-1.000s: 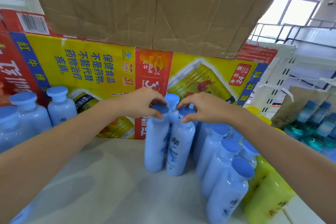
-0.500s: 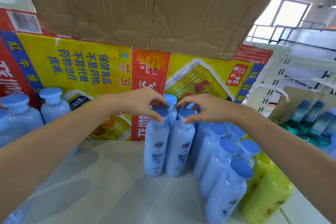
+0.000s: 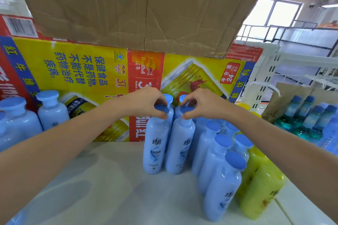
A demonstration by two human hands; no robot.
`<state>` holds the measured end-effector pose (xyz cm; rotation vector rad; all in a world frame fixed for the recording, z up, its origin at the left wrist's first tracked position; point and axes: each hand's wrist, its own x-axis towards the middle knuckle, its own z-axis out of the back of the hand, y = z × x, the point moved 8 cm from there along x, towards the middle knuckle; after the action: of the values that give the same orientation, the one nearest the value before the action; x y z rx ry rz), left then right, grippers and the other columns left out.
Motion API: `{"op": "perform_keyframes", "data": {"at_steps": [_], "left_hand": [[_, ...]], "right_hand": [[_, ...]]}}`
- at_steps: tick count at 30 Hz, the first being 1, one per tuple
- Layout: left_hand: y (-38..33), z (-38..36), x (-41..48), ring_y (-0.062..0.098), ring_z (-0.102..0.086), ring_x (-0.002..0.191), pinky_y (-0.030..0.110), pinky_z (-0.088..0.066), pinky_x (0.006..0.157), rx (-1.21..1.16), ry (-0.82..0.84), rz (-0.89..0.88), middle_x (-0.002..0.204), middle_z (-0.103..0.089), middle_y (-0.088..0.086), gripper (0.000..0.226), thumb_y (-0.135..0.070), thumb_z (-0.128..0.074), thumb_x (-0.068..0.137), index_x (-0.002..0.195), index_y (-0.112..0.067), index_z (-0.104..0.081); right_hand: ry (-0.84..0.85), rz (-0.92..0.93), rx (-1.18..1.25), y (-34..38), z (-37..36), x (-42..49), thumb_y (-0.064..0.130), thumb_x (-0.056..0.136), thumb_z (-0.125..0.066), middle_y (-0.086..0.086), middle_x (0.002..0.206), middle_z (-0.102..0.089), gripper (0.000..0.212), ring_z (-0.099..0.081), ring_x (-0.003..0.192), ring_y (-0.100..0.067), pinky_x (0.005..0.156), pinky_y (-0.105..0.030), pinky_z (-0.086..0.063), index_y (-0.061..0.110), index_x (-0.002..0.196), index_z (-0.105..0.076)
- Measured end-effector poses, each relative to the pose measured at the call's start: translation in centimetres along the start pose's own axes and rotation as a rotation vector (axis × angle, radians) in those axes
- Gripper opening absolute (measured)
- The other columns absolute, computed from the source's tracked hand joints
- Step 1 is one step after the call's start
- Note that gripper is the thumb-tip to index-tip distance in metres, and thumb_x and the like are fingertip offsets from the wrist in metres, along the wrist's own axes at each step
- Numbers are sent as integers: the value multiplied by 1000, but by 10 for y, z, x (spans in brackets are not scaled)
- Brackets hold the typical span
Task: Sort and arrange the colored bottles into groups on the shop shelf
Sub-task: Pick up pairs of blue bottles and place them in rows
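Note:
Two tall light-blue bottles stand side by side on the white shelf (image 3: 102,188). My left hand (image 3: 146,102) pinches the blue cap of the left bottle (image 3: 155,148). My right hand (image 3: 203,104) pinches the cap of the right bottle (image 3: 180,150). More blue bottles stand behind them. A row of several blue bottles (image 3: 219,175) runs toward me on the right. Yellow bottles (image 3: 259,188) stand at the row's right side.
A yellow and red printed carton (image 3: 76,71) forms the back wall, with a brown cardboard flap (image 3: 142,7) hanging over it. Wider light-blue bottles (image 3: 51,111) stand at the far left. Small teal and blue bottles (image 3: 311,120) fill the neighbouring shelf at right.
The two bottles under my hands have turned so their printed labels face me, and they stand a little closer to me. Both hands stay on the caps.

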<state>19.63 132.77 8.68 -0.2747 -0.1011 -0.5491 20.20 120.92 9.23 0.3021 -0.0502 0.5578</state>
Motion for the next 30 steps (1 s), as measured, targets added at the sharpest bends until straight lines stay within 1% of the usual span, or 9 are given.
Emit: {"op": "perform_keyframes", "data": {"at_steps": [2,5,9,12,15,21,25,27,30], "left_hand": [[-4,-1,2,15,-58,79,22,-44,68,-1,3,-17,94,-67,0,37,-36,-68,79,107,-12,-66],[-7,-1,6,11,-54,78,16,-40,66,-3,-5,-26,98,-66,0,40,-37,-68,79,109,-11,-65],[-9,3,12,10,-53,82,20,-43,75,-22,-36,-14,104,-65,1,43,-37,-69,78,111,-10,-63],[-9,-2,15,10,-53,83,14,-42,68,-55,-26,-4,106,-64,3,42,-36,-69,78,110,-9,-63],[-6,-10,16,11,-54,86,8,-38,63,-107,-26,11,106,-63,3,39,-34,-69,79,109,-10,-62],[0,-17,14,26,-63,86,16,-44,65,-201,-13,57,103,-53,-5,42,-31,-69,80,115,-12,-56],[0,-19,12,13,-53,90,20,-41,74,-188,-41,46,109,-56,-1,46,-35,-70,77,116,-14,-57],[-2,-20,11,8,-51,89,18,-39,79,-185,-35,39,110,-56,-2,49,-35,-71,76,118,-14,-56],[-4,-19,11,-6,-47,73,5,-36,64,-170,-51,35,107,-54,-4,45,-32,-69,79,118,-14,-57]], "right_hand": [[-8,-14,21,-4,4,0,28,73,-76,18,64,-52,33,-55,59,-2,55,-18,-37,13,101,-69],[-11,-14,27,-8,11,2,27,73,-76,8,79,-60,32,-65,72,-19,60,-20,-43,15,102,-69],[-11,-17,13,-13,15,4,28,73,-76,-2,91,-66,34,-61,71,-11,58,-17,-42,15,104,-69],[-8,-43,35,-17,11,4,29,74,-75,-1,85,-64,34,-62,63,-9,59,-20,-43,14,104,-68],[-20,-60,29,-19,2,5,32,75,-75,-2,90,-63,36,-57,58,-5,63,-25,-45,13,104,-68],[-106,-101,46,-24,-2,5,35,74,-74,-2,82,-60,34,-56,65,-16,58,-27,-42,12,98,-68],[-117,-110,104,-24,-4,1,33,76,-73,-2,79,-56,36,-62,75,-23,70,-37,-48,9,101,-65],[-119,-115,127,-24,-4,-1,31,76,-73,2,71,-55,35,-62,74,-23,70,-37,-49,9,101,-65],[-139,-123,152,-25,-2,-3,30,75,-74,6,64,-50,34,-61,70,-24,66,-36,-47,8,99,-65]]}}
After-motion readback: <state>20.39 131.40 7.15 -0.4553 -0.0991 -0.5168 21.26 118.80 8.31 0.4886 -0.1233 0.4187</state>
